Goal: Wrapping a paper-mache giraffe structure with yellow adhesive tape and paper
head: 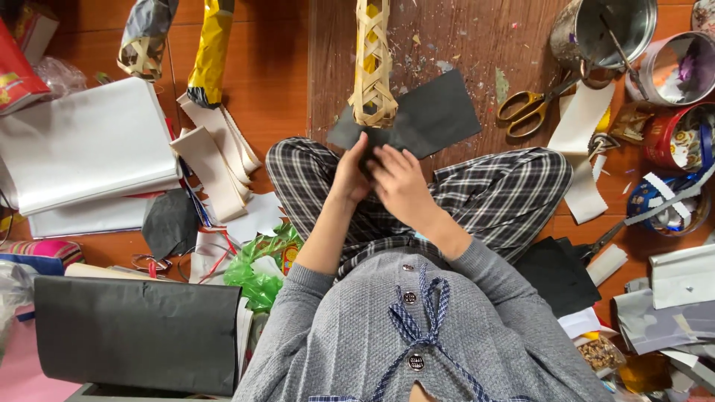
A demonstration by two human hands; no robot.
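I sit cross-legged on the floor in plaid trousers. My left hand (350, 179) and my right hand (402, 182) are together over my lap, both gripping the near edge of a sheet of black paper (432, 115) that lies on a wooden board (462, 45). A woven cream and yellow paper-strip tube (372, 67) rests on the board, with its near end on the black sheet just beyond my fingers.
Yellow-handled scissors (529, 108) and a metal pot (603, 33) are at the far right, with several tins (681, 138). White paper strips (216, 160), a white sheet stack (82, 149), a large black sheet (138, 335) and green ribbon (261, 272) lie at my left.
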